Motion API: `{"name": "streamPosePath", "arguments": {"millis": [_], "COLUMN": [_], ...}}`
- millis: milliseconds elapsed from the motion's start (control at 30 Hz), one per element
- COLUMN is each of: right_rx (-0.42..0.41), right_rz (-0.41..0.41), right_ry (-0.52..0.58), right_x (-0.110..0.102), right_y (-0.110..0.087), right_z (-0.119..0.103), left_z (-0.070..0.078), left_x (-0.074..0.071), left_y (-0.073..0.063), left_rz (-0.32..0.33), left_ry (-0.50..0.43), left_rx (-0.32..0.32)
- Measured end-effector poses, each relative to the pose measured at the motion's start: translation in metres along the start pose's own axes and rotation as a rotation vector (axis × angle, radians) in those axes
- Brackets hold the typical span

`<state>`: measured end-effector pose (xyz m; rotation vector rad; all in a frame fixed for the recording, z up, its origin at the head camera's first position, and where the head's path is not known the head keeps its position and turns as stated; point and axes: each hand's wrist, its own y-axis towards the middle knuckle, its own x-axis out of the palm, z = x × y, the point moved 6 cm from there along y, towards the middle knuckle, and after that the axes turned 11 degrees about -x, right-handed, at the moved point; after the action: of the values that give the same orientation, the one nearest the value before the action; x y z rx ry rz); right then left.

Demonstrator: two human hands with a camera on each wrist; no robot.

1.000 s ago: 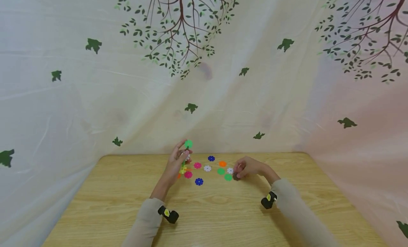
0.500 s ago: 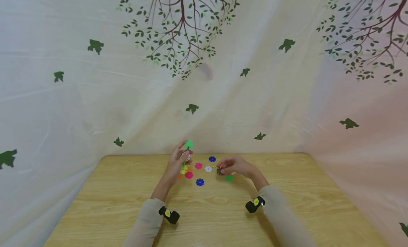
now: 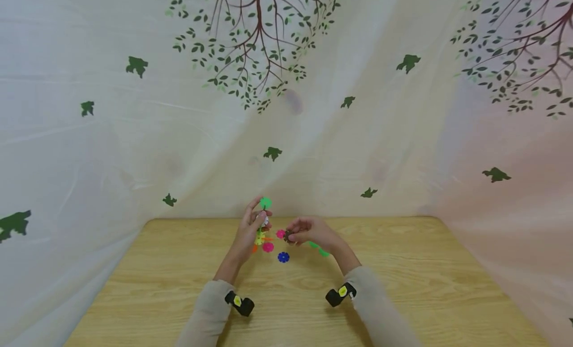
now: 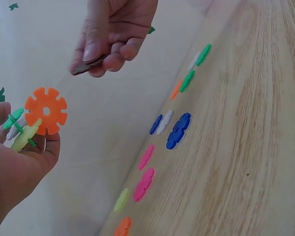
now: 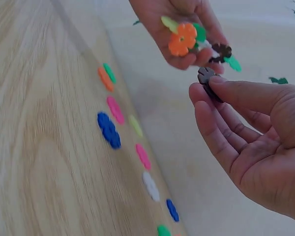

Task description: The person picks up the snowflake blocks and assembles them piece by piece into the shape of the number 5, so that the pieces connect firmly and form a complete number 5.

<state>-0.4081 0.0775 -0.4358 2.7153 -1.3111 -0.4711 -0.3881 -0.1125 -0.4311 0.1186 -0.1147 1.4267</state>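
My left hand (image 3: 241,237) grips a cluster of joined interlocking snowflake discs above the table. In the left wrist view, its orange disc (image 4: 35,104) faces the camera, with yellow, white and green discs beside it. The right wrist view also shows a dark brown disc (image 5: 220,51) in that cluster. My right hand (image 3: 319,233) pinches a loose dark brown disc (image 5: 205,77) between thumb and fingers. This disc is near the cluster; in the left wrist view a gap separates them. Part of the cluster is hidden by the left fingers.
Several loose discs lie flat on the wooden table (image 3: 286,302), among them a blue disc (image 3: 283,257), a pink disc (image 3: 268,247), a white disc (image 4: 164,122) and a green disc (image 4: 187,81). A printed cloth (image 3: 215,163) hangs behind the table's far edge.
My right hand has moved left with the brown disc, from the right end of the loose discs toward the left hand. The left hand keeps its grip on the cluster, almost still.
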Motion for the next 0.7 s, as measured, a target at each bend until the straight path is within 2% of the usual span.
{"name": "streamPosePath", "arguments": {"millis": [167,333,700], "right_rx": [-0.040,-0.051,-0.056], "right_rz": [0.052,0.090,0.092], "right_ry": [0.053,0.094,0.131], "right_x": [0.013,0.021,0.028], "right_y": [0.005,0.007,0.011], "right_z": [-0.007,-0.005,0.002], "left_z": [0.002,0.001,-0.001], "left_x": [0.000,-0.001,-0.003], "left_y": [0.003,0.005,0.009], "left_rz": [0.000,-0.013,-0.019], "left_ry": [-0.010,-0.014,-0.032], "left_rx": [0.006,0.007,0.003]}}
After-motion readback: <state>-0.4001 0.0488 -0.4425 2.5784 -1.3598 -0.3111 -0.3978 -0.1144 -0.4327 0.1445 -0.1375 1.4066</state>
